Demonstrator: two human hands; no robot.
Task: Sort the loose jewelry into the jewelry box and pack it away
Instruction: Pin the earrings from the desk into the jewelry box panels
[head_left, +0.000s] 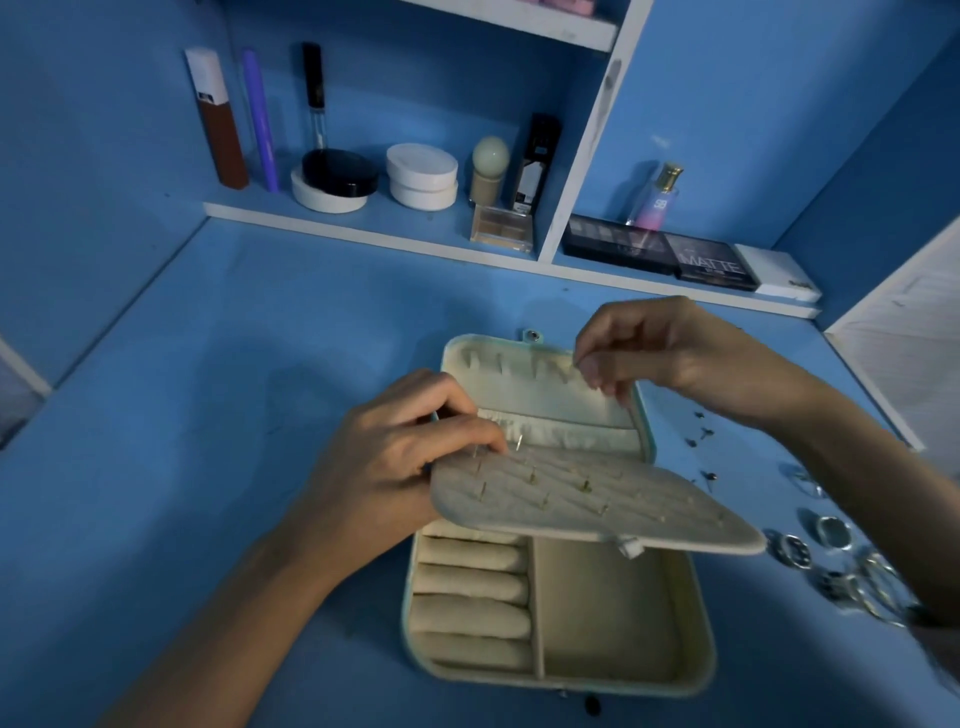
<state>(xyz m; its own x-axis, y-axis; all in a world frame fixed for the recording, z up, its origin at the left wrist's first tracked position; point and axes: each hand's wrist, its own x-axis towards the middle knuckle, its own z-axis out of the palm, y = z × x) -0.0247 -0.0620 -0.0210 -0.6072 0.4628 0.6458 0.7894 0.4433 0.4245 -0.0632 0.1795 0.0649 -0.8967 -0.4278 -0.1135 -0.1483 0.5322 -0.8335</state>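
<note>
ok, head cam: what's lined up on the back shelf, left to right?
brown bottle → purple tube → black-lidded jar → white jars → round-topped bottle → black box → perfume bottle → MATTE palette → white box

Dim, heavy blue cast, low contrast; faint soft shadow on desk (291, 379) at 9 o'clock; shelf edge (363, 228) bows, wide-angle warp; rings (834, 531) at 4 o'clock smeared, out of focus
</note>
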